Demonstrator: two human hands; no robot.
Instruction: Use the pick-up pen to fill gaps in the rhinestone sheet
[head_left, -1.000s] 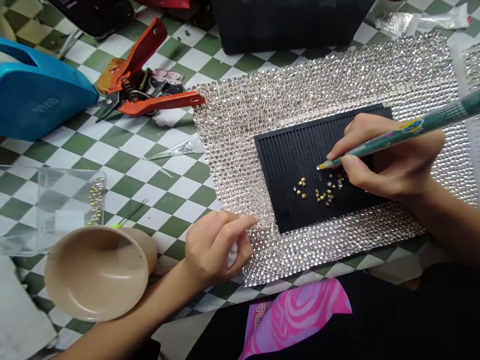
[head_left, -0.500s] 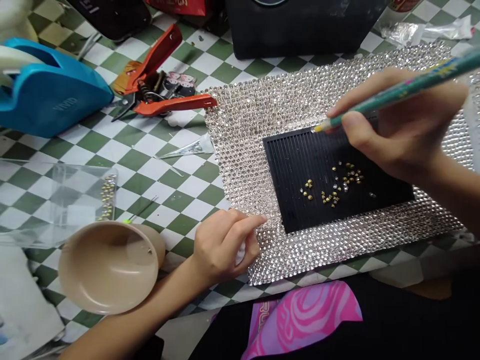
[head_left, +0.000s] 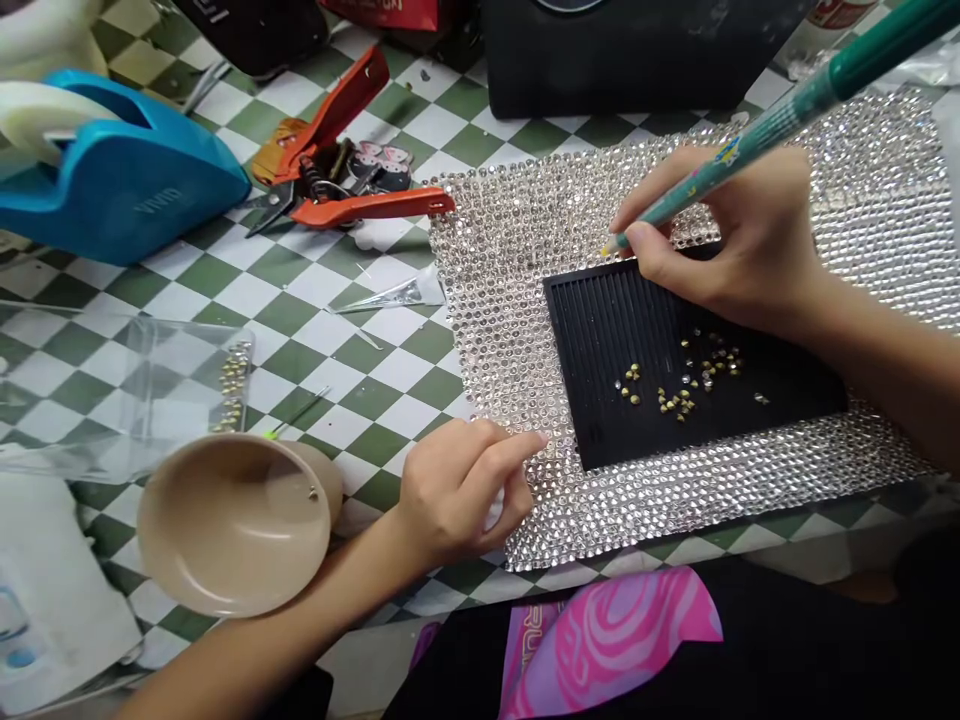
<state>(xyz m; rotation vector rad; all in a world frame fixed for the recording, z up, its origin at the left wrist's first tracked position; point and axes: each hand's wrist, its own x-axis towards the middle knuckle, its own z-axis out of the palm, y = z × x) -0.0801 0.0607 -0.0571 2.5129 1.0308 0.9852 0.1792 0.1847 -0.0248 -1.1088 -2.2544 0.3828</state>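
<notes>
In my right hand (head_left: 739, 245) is a green pencil-like picker (head_left: 720, 160) with a pale yellow tip, gripped like a pen. Its tip points down by the upper edge of a black ribbed tray (head_left: 600, 400), over a sheet of glittering rhinestones (head_left: 502, 330). Loose gold-backed stones (head_left: 677, 403) lie scattered on the tray, which my right hand partly covers. My left hand (head_left: 465, 490) rests at the sheet's lower left, index finger stretched toward the tray's corner and the other fingers curled. Something white shows between those fingers, too hidden to name.
A beige bowl (head_left: 236, 530) stands by my left forearm, beside a clear plastic box (head_left: 187, 370) with stones. Farther off are orange-handled cutters (head_left: 352, 207), a blue tape dispenser (head_left: 150, 180) and a black object (head_left: 615, 60). A small clear pointed piece (head_left: 405, 292) lies left of the sheet.
My right hand and the picker have moved left along the tray's upper edge, with the picker now held more steeply. My left hand keeps its place on the sheet; the whole view has shifted slightly.
</notes>
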